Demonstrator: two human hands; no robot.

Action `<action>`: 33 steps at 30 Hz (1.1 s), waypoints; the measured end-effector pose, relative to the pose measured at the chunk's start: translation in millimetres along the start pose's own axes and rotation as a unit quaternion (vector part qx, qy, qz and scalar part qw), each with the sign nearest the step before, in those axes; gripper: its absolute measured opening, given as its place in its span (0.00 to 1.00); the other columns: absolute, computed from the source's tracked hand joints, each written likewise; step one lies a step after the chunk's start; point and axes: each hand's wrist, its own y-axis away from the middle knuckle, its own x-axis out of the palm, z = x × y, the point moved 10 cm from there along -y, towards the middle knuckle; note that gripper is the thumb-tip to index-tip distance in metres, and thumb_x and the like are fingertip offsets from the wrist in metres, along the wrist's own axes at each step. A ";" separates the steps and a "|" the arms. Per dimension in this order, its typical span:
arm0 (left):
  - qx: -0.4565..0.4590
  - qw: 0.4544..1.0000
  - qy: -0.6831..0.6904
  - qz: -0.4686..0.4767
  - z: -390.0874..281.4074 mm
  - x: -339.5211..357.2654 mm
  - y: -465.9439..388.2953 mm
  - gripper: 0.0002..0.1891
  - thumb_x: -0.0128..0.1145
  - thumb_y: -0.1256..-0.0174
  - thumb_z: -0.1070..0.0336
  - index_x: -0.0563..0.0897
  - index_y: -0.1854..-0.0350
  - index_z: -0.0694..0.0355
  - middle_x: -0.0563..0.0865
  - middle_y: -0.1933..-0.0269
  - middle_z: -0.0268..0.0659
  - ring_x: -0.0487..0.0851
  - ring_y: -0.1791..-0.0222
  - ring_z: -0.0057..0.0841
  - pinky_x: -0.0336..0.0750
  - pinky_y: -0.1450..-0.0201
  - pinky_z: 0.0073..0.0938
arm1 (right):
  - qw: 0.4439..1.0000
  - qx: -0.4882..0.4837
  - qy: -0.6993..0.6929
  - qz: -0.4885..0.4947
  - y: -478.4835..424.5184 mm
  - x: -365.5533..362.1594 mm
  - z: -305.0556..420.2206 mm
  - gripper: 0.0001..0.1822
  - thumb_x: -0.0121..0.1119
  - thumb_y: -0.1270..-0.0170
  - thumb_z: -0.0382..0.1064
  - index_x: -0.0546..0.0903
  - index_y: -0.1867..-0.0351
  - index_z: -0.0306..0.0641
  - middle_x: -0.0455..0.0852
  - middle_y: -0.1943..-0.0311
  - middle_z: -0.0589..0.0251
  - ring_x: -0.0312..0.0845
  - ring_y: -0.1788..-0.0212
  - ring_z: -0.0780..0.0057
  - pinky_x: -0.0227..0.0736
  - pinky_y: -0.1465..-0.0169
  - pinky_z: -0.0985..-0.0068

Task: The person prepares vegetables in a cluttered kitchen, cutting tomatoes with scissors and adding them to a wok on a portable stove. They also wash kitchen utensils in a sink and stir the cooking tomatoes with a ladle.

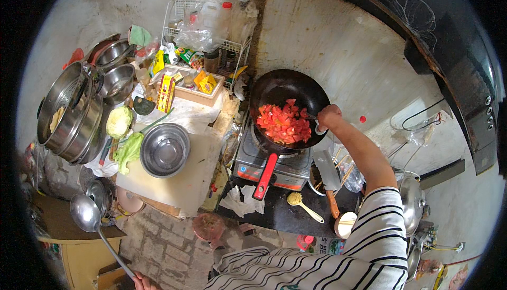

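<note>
My left hand (143, 282), partly cut off at the bottom edge, holds the handle of a metal ladle (85, 212) out over the left side. My right hand (329, 116) is closed above the right rim of a dark wok (285, 86). It appears to grip a metal utensil (311, 116) that reaches into the chopped tomatoes (283, 123); the fingers hide most of it. The wok sits tilted on a gas stove (253, 155). Its red handle (266, 175) points towards me.
Left of the stove, a metal bowl (164, 151) stands on a cutting board (178, 195) beside lettuce (128, 151) and a cabbage (119, 121). Steel steamer pots (75, 131) stand farther left. A cleaver (328, 171) and a spoon of yellowish paste (303, 203) lie before the stove.
</note>
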 end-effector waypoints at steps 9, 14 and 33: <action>0.000 0.999 0.018 0.034 -5.0 -10.3 -8.2 0.19 0.35 0.29 0.50 0.76 0.59 0.58 0.59 0.92 0.24 0.53 0.95 0.13 0.49 0.94 0.17 | 0.999 0.006 -0.008 0.032 -2.1 1.3 -2.9 0.22 0.58 0.59 0.54 0.84 0.63 0.47 0.85 0.67 0.65 0.82 0.65 0.68 0.78 0.69 0.68; -0.005 1.000 -0.007 0.015 -4.8 -9.7 -9.5 0.17 0.38 0.30 0.50 0.76 0.59 0.57 0.60 0.91 0.23 0.53 0.96 0.13 0.50 0.95 0.16 | 1.000 -0.011 -0.005 -0.010 -10.0 6.1 -1.8 0.21 0.59 0.61 0.54 0.85 0.65 0.48 0.85 0.68 0.66 0.82 0.64 0.69 0.78 0.70 0.68; -0.001 1.000 -0.007 0.029 -6.3 -3.8 -5.8 0.17 0.37 0.30 0.51 0.76 0.57 0.55 0.67 0.88 0.24 0.56 0.95 0.13 0.52 0.95 0.16 | 0.999 -0.030 -0.041 -0.006 -15.0 19.4 1.0 0.21 0.56 0.57 0.49 0.83 0.61 0.45 0.84 0.61 0.61 0.81 0.59 0.64 0.77 0.61 0.70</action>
